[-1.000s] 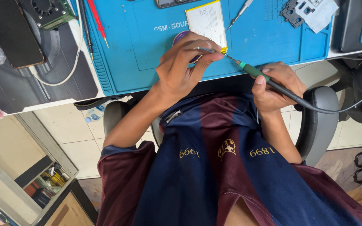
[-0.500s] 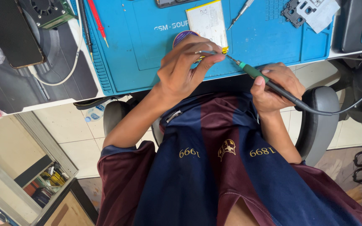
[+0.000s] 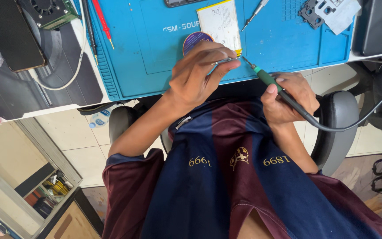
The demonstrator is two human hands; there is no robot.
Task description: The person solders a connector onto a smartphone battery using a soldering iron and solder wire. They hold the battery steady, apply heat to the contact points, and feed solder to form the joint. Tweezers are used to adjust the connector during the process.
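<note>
My left hand (image 3: 200, 75) pinches thin metal tweezers (image 3: 226, 60) over the near edge of the blue work mat (image 3: 151, 48). My right hand (image 3: 288, 97) grips a soldering iron (image 3: 266, 79) with a green collar and a black cable. Its tip nearly meets the tweezer tips. Both tips sit just below the lower corner of a flat white battery (image 3: 219, 20). A round purple tin (image 3: 195, 40) shows partly behind my left hand.
On the mat lie a small screwdriver (image 3: 255, 13), a red probe (image 3: 102, 22) and a metal phone frame part (image 3: 328, 11). A black phone (image 3: 9, 40) and a fan board (image 3: 45, 9) sit at left. A black chair armrest (image 3: 337, 119) is beside my right arm.
My left hand has dropped slightly toward me, uncovering more of the round tin. The soldering iron has hardly moved.
</note>
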